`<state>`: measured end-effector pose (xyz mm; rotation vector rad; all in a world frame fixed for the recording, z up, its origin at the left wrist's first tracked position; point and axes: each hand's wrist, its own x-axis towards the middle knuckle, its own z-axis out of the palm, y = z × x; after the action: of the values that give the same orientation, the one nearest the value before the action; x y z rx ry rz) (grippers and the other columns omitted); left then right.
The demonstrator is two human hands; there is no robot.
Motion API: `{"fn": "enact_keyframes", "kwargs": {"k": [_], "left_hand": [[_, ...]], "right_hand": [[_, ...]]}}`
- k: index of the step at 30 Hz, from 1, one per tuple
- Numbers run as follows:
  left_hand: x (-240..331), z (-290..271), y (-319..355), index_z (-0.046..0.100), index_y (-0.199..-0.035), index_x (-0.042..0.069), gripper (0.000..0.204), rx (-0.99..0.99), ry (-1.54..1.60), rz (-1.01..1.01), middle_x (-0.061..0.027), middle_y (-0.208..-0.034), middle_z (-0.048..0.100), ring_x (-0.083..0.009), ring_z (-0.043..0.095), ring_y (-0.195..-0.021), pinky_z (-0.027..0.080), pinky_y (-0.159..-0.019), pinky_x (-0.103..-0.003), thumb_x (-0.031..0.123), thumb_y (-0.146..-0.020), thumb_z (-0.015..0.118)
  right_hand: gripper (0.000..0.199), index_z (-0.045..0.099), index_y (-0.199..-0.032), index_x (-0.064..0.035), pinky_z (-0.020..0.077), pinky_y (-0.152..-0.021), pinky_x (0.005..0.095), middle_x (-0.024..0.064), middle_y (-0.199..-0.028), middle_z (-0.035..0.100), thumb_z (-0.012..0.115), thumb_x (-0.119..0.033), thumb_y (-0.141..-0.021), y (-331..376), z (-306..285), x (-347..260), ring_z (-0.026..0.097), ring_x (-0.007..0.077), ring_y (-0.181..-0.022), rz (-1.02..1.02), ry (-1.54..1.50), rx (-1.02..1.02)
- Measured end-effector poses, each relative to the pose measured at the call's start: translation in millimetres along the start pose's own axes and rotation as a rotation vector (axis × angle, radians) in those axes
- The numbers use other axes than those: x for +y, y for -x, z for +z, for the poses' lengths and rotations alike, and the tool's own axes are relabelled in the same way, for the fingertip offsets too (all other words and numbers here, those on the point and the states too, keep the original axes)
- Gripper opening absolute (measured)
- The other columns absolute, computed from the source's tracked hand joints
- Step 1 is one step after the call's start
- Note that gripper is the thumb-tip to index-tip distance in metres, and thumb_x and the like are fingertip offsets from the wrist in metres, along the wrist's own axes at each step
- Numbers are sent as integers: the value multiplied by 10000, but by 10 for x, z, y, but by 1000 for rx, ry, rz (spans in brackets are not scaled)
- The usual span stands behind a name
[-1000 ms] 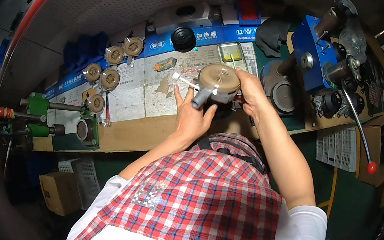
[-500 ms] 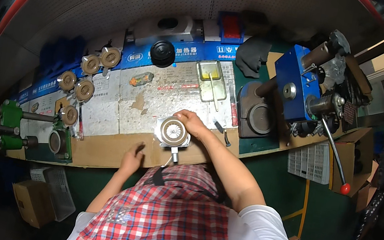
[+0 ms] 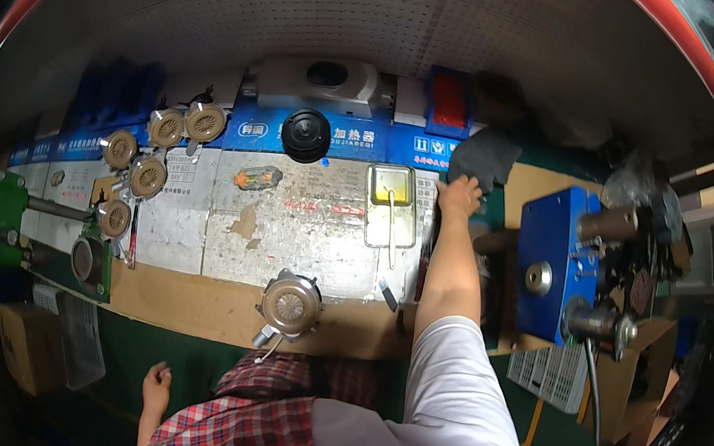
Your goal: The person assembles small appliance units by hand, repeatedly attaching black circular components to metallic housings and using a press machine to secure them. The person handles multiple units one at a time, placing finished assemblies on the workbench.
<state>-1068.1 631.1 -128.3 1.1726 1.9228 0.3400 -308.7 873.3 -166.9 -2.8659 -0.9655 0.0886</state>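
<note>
A round tan part with a slotted face [image 3: 291, 303], like a small fan or burner head, rests on the cardboard front strip of the bench, its metal stub and pale wire pointing toward me. Neither hand touches it. My right hand [image 3: 462, 197] reaches far forward, its fingers spread against the near edge of a dark grey cloth [image 3: 485, 156]; no grip on it shows. My left hand [image 3: 156, 386] hangs low beside the apron, below the bench edge, its fingers curled and nothing visible in them.
A metal tray [image 3: 389, 228] with yellow liquid and a brush lies left of my right forearm. A blue press [image 3: 547, 262] with a red-knobbed lever stands right. Several similar round parts [image 3: 147, 177] and a green press [image 3: 4, 209] are at left. A black round piece [image 3: 306, 135] sits behind.
My right hand has let go of the round tan part and moved forward right to the grey cloth. The part has turned. My left hand has dropped back and left, off the bench edge.
</note>
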Motion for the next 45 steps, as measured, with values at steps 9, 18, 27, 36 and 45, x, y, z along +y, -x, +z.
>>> {"fn": "enact_keyframes", "kwargs": {"k": [9, 18, 27, 36, 45], "left_hand": [[-196, 199, -103, 661, -1111, 10, 289, 8, -230, 58, -206, -1054, 680, -316, 657, -1011, 503, -872, -381, 201, -901, 608], [2508, 249, -1135, 561, -1254, -50, 381, -51, 263, 509, -140, -1177, 655, -191, 619, -1082, 469, -933, -297, 214, -980, 563], [3276, 973, -781, 608, -1203, 49, 270, -57, 468, 569, -101, -1155, 664, -205, 604, -1080, 455, -939, -318, 160, -960, 575], [3069, 2028, -803, 673, -1014, -3, 593, -172, -121, 452, -252, -952, 665, -428, 629, -921, 478, -840, -450, 523, -982, 399], [3061, 2182, -855, 669, -842, 11, 577, -121, -162, 421, -282, -823, 645, -495, 605, -821, 469, -765, -540, 445, -1008, 327]], "right_hand": [[315, 629, -1045, 45, 470, -887, 461, 264, -1045, 654, 466, -138, -848, -236, -601, 27, 613, 435, -1001, 157, -760, 501], [179, 631, -988, -50, 536, -823, 334, 59, -909, 662, 506, -75, -863, 1460, -2207, -509, 645, 198, -835, -34, -1905, -851], [397, 553, -1214, 25, 458, -900, 291, 115, -1086, 623, 453, -81, -845, 2729, -1264, -115, 578, 187, -977, -35, -1045, -1103], [731, 650, -1068, 58, 442, -942, 497, 319, -1065, 632, 225, -533, -1002, 3228, -397, -901, 584, 454, -1078, 235, -645, -544], [578, 687, -918, 26, 481, -807, 537, 300, -862, 658, 293, -382, -1028, 3197, -526, -1043, 623, 489, -861, 41, -515, -427]]}}
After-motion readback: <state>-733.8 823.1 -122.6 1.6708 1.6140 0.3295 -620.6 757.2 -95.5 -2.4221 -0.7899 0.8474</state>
